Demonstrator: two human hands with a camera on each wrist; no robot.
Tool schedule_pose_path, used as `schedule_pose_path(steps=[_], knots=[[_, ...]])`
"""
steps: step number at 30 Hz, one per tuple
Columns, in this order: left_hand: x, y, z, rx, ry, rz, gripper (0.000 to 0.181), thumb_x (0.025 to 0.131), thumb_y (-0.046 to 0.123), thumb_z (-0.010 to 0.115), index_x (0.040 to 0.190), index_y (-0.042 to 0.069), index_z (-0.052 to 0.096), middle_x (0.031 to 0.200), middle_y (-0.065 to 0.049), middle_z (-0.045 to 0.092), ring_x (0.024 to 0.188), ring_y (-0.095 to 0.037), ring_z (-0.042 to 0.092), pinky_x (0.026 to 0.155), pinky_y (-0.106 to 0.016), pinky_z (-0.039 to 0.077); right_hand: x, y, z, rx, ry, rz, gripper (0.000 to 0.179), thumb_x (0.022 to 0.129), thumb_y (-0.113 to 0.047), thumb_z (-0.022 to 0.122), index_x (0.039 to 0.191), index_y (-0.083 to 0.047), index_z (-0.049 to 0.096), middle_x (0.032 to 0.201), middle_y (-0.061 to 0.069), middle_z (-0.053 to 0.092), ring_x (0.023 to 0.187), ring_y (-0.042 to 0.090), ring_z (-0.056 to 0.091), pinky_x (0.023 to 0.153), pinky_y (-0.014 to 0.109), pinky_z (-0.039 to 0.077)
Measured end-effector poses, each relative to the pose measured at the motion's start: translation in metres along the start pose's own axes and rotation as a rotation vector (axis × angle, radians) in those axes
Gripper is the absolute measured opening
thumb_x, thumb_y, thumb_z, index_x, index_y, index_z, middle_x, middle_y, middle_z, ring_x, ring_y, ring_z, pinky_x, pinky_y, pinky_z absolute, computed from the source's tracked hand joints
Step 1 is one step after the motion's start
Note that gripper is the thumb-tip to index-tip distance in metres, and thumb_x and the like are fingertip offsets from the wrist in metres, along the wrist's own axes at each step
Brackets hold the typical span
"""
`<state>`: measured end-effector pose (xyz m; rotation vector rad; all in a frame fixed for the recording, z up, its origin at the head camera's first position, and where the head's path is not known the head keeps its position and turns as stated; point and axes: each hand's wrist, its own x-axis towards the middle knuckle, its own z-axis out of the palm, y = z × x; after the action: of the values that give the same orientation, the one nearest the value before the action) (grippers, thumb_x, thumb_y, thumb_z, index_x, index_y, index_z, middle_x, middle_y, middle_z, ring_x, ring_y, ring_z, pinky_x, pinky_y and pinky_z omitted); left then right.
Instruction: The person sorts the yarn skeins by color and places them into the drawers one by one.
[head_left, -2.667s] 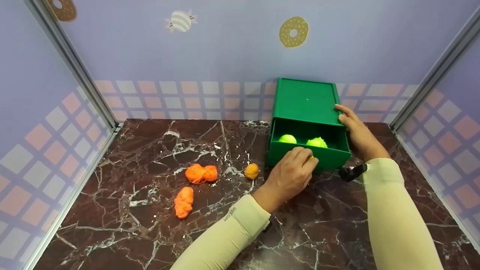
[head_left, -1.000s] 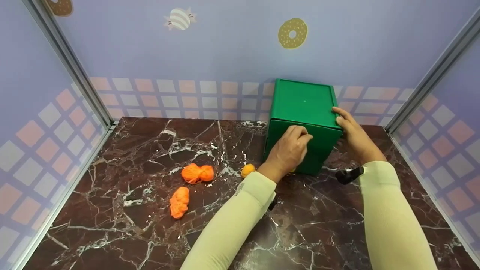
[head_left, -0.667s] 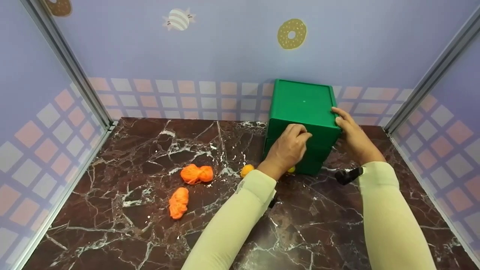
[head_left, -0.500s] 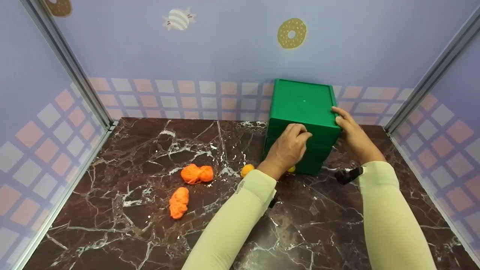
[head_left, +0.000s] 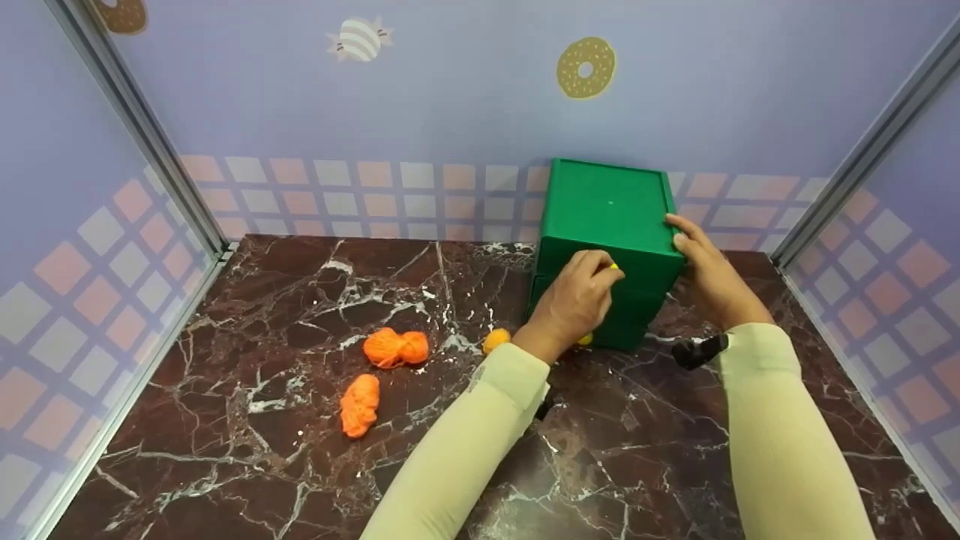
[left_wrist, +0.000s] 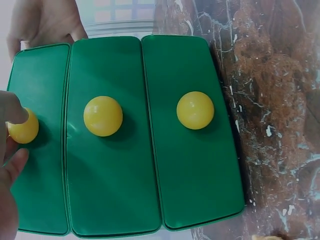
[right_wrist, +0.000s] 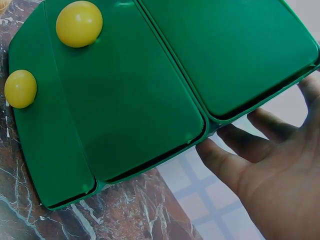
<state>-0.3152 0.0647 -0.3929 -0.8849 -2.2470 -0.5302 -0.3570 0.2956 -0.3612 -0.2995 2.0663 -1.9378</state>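
Observation:
A green drawer cabinet (head_left: 611, 206) stands against the back wall, its three drawers pushed in. Each drawer front carries a round yellow knob; the middle knob (left_wrist: 103, 116) and bottom knob (left_wrist: 195, 110) show in the left wrist view. My left hand (head_left: 574, 300) has its fingers curled about the top knob (left_wrist: 25, 127), a bit of which peeks out past the fingertips in the head view. On the cabinet's right side, my right hand (head_left: 712, 274) rests with extended fingers along the wall. What lies inside the drawers is hidden.
Two orange yarn bundles, one tied in the middle (head_left: 395, 348) and one elongated (head_left: 359, 406), lie left on the dark marbled table (head_left: 247, 480). A small yellow-orange ball (head_left: 495, 341) sits beside my left wrist. Patterned panels (head_left: 450, 90) enclose the table.
The top drawer, pulled out earlier with two bright yellow-green balls showing inside, has slid back into the cabinet under my left hand. Lately more of the knob shows past those fingers. My right hand keeps its place.

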Motion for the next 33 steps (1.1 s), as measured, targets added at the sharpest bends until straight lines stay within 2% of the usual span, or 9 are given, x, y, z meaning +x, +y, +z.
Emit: schedule_pose_path(steps=[3,7,9,13,17,26,33], knots=[[-0.005,-0.001,0.001,0.025,0.035,-0.003,0.022,0.091,0.009,0.057,0.109,0.012,0.069,0.113,-0.007,0.059,0.107,-0.02,0.056,0.097,-0.028,0.047,0.0,-0.001,0.0,0.011,0.005,0.005,0.055,0.104,-0.042,0.032,0.154,-0.036,0.011,0.161,0.016,0.002,0.139,0.034,0.028,0.101,0.033,0.041],[-0.013,-0.001,0.004,0.03,0.091,-0.024,0.019,0.087,0.011,0.063,0.105,0.014,0.068,0.109,-0.006,0.059,0.097,-0.019,0.056,0.086,-0.03,0.049,0.0,-0.002,0.0,0.009,0.008,0.011,0.055,0.104,-0.043,0.033,0.154,-0.037,0.011,0.162,0.015,-0.002,0.143,0.036,0.022,0.111,0.045,0.03],[-0.017,-0.002,0.007,0.013,0.111,-0.039,0.018,0.086,0.011,0.065,0.103,0.014,0.068,0.107,-0.005,0.058,0.092,-0.019,0.055,0.082,-0.03,0.049,0.0,-0.002,0.0,0.015,0.01,0.013,0.055,0.104,-0.043,0.033,0.154,-0.037,0.011,0.162,0.015,-0.002,0.143,0.036,0.022,0.11,0.044,0.032],[-0.023,-0.002,0.013,-0.032,0.136,-0.075,0.016,0.084,0.01,0.068,0.099,0.013,0.068,0.102,-0.004,0.058,0.089,-0.019,0.055,0.082,-0.03,0.049,0.0,-0.002,0.0,0.029,0.013,0.004,0.055,0.104,-0.041,0.033,0.154,-0.036,0.011,0.161,0.016,-0.001,0.139,0.034,0.026,0.097,0.03,0.043],[-0.029,-0.001,0.018,-0.057,0.116,-0.108,0.015,0.085,0.012,0.068,0.1,0.013,0.068,0.1,-0.004,0.058,0.089,-0.018,0.056,0.083,-0.03,0.049,0.0,-0.001,0.0,0.041,0.009,-0.003,0.055,0.104,-0.04,0.034,0.154,-0.035,0.012,0.161,0.017,-0.001,0.138,0.032,0.028,0.091,0.025,0.046],[-0.036,0.003,0.025,-0.032,-0.001,-0.18,0.019,0.089,0.017,0.064,0.107,0.012,0.067,0.108,-0.003,0.061,0.098,-0.016,0.056,0.092,-0.026,0.048,0.0,0.001,0.001,0.03,0.01,-0.005,0.055,0.104,-0.042,0.034,0.153,-0.038,0.012,0.16,0.016,0.001,0.134,0.029,0.033,0.092,0.027,0.046],[-0.04,0.003,0.035,0.037,0.009,-0.166,0.019,0.088,0.017,0.066,0.106,0.012,0.067,0.108,-0.004,0.062,0.098,-0.018,0.057,0.091,-0.029,0.05,0.0,0.0,0.002,0.044,0.004,0.0,0.054,0.105,-0.039,0.031,0.154,-0.036,0.01,0.161,0.014,-0.002,0.138,0.032,0.026,0.093,0.029,0.044]])
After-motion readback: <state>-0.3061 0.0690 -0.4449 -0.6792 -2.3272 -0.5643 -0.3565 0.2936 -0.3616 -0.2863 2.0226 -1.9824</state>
